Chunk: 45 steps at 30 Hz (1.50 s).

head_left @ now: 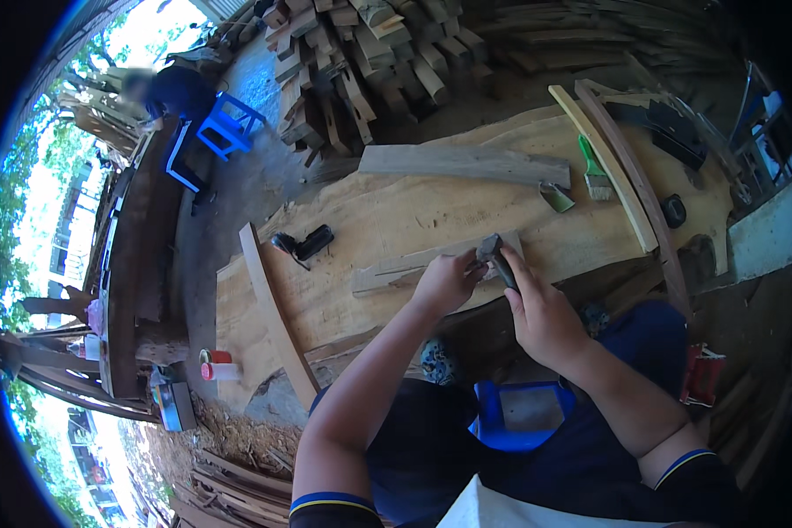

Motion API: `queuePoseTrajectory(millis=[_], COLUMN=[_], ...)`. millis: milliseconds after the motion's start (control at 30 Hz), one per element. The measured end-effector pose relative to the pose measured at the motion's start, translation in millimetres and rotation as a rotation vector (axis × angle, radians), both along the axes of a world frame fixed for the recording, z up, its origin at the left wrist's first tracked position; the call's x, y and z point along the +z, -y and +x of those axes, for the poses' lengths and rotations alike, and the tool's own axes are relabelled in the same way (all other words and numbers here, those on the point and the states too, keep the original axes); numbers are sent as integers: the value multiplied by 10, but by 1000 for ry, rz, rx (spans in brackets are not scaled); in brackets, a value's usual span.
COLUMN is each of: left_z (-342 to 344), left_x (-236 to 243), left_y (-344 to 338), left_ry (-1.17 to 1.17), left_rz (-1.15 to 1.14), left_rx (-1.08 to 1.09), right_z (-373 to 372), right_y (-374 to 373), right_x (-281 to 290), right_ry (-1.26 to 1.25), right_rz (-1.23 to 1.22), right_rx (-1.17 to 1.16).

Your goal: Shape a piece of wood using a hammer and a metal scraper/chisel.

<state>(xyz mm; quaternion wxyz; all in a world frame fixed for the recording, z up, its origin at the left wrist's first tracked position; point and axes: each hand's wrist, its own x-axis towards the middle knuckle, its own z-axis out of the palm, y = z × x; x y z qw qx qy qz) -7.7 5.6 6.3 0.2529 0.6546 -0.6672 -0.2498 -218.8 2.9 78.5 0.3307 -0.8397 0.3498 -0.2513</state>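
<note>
Above light planks (383, 282) on a large wooden slab (422, 211), my right hand (546, 326) grips a dark, short-handled tool with a greyish head (491, 248), perhaps a hammer. My left hand (444, 283) has its fingers curled beside that head, pinching something too small to make out. A black hand tool (304, 242) lies to the left on the slab. A grey board (466, 163) lies beyond my hands, with a small green-and-metal object (554, 195) and a green-handled brush (594, 172) at its right.
Long battens (268, 299) (603, 167) cross both ends of the slab. Red-lidded cans (220, 370) sit at left. Stacked timber (361, 62) is behind. Another person (176, 92) is at the upper left by a blue stool (224, 128). A second blue stool (515, 422) is below me.
</note>
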Motion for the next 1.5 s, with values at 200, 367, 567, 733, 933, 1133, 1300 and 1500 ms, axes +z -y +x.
queuePoseTrajectory(millis=[200,367,567,733,933,1133,1300,1500], left_z=[-12,11,-32,-43,-49,-84,-79,-85], left_x=[103,159,287,288,324,313,308,288], left_y=[-31,-28,4,-5,-15,-22,-15,-17], left_ry=[-42,-101,-62,-119,-176,-158,-187,-159], left_rz=[-50,-119,-247,-282,-240,-283,-286,-317], left_rx=[-61,-83,-85,-80,-88,-96,-120,-112], right_z=[-17,-30,-77,-87,-100,-90,-91,-101], right_y=[2,6,34,32,40,64,67,66], right_x=[-49,-39,-51,-48,11,103,-5,79], right_ry=[-39,-45,-65,-47,15,109,128,109], right_rz=[-36,-63,-56,-61,-22,-25,-37,-17], right_rx=[6,7,-13,-11,16,23,17,20])
